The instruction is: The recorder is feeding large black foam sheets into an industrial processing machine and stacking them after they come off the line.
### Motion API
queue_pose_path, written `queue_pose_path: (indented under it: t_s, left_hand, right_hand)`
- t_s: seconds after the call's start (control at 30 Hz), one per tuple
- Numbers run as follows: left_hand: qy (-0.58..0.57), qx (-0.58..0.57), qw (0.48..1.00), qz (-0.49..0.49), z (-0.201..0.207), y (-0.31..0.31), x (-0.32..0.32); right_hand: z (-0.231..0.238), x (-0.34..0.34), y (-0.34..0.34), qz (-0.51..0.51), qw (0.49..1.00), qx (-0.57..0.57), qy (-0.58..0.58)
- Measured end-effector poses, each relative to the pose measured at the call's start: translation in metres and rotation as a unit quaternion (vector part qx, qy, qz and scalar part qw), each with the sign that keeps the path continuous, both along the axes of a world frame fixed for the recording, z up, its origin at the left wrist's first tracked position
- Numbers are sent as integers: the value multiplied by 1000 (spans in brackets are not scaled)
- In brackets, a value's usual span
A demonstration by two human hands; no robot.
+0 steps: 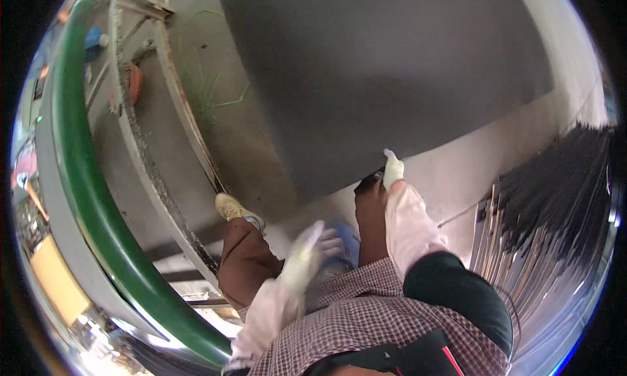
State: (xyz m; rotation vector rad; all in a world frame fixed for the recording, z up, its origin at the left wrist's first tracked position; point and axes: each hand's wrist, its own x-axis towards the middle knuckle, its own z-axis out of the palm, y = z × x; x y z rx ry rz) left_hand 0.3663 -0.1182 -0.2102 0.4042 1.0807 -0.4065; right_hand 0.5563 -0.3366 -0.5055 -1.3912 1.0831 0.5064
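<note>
A large dark grey sheet stretches out ahead of me, its near edge close to my legs. My right hand, in a pale glove, grips this near edge; the thumb lies on top and the fingers underneath are hidden. In front of my body is my left hand, gloved too and smeared by motion. Its fingers look stretched out, with nothing visible in them and the sheet apart from it. A blurred blue thing shows just beyond that hand, its kind unclear.
To my left runs a thick green roller or tube beside a worn metal frame. Green strands lie on the floor by the sheet. On the right stands a stack of many thin dark sheets. My shoe is near the frame.
</note>
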Motion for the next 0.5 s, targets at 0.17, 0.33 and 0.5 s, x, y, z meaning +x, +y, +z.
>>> queue_pose_path:
  t_s: [0.17, 0.33, 0.5]
  left_hand:
    - [-12, 47, 986, 158, -30, -4, 43]
    - [-76, 451, 886, 75, 82, 43, 84]
    - [-230, 798, 557, 15, 374, 113, -46]
  right_hand:
    - [208, 27, 68, -40, 993, 86, -74]
    - [341, 3, 69, -18, 966, 217, -139]
    - [416, 1, -101, 50, 924, 220, -310]
